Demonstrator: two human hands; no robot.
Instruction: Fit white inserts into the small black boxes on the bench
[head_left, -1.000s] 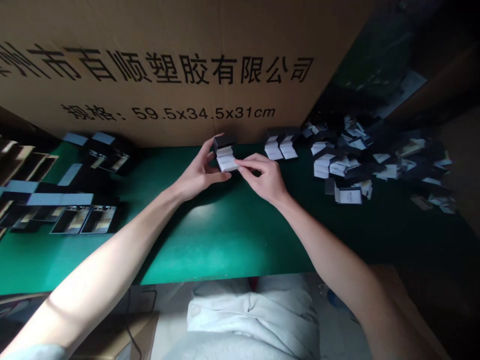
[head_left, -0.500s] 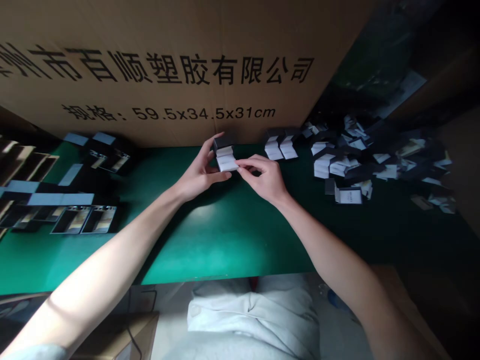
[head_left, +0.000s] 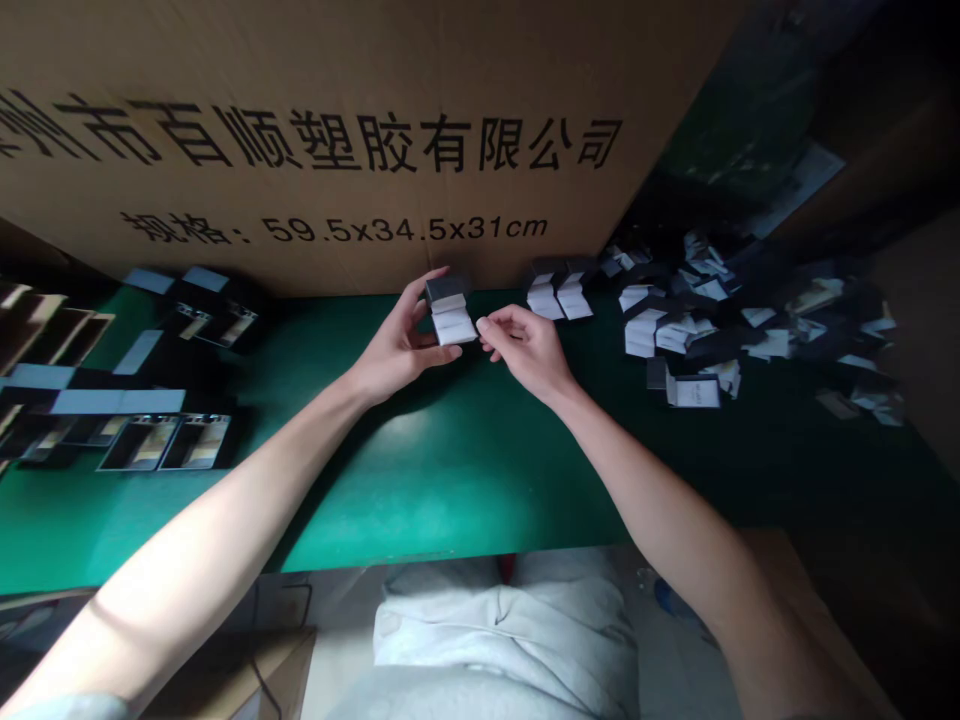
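Observation:
A small dark box with a white inside [head_left: 454,325] stands with its lid up in my left hand [head_left: 401,350], whose fingers and thumb wrap round its left and lower sides. Just right of the box is my right hand [head_left: 529,350], its thumb and fingertips pinched together near the white part. Whether anything tiny is between those fingertips cannot be made out. Two similar open boxes [head_left: 559,292] stand side by side behind my right hand, against the carton.
A large printed carton [head_left: 337,180] rises along the back of the green table [head_left: 420,490]. Black boxes with pale flaps [head_left: 120,400] stand at the left. A heap of small dark and white boxes [head_left: 694,325] lies at the right.
My right hand's fingertips have come slightly away from the box's white part, and the thumb has shifted up. My left hand still holds the box in the same place.

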